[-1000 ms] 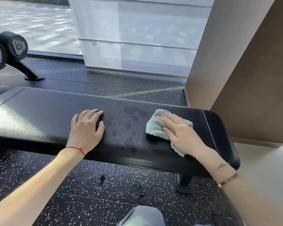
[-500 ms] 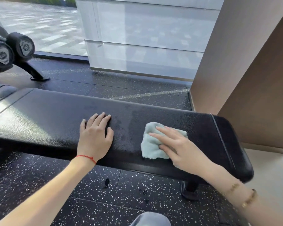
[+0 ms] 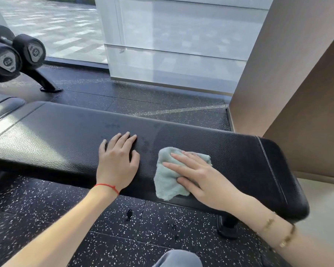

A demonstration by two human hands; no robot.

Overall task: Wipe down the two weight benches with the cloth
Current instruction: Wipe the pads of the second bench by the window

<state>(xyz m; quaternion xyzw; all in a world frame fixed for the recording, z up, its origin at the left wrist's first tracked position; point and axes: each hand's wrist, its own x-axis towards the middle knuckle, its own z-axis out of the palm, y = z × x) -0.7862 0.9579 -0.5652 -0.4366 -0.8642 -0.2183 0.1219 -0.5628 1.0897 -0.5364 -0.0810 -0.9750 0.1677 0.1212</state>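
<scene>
Flat, with fingers straight and holding nothing, our left hand [image 3: 117, 164] rests on the black weight bench [image 3: 52, 139]. Just to its right, our right hand [image 3: 204, 178] presses the pale green cloth [image 3: 167, 178] onto the pad with spread fingers. We list too: dumbbells [image 3: 17, 54] far left; speckled floor [image 3: 108, 224] beneath; brown wall [image 3: 297, 74] far right.

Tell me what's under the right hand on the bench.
A pale green cloth lies under the right hand, pressed flat on the black bench. The bench surface beneath the cloth is covered, so its wetness can't be seen.
</scene>
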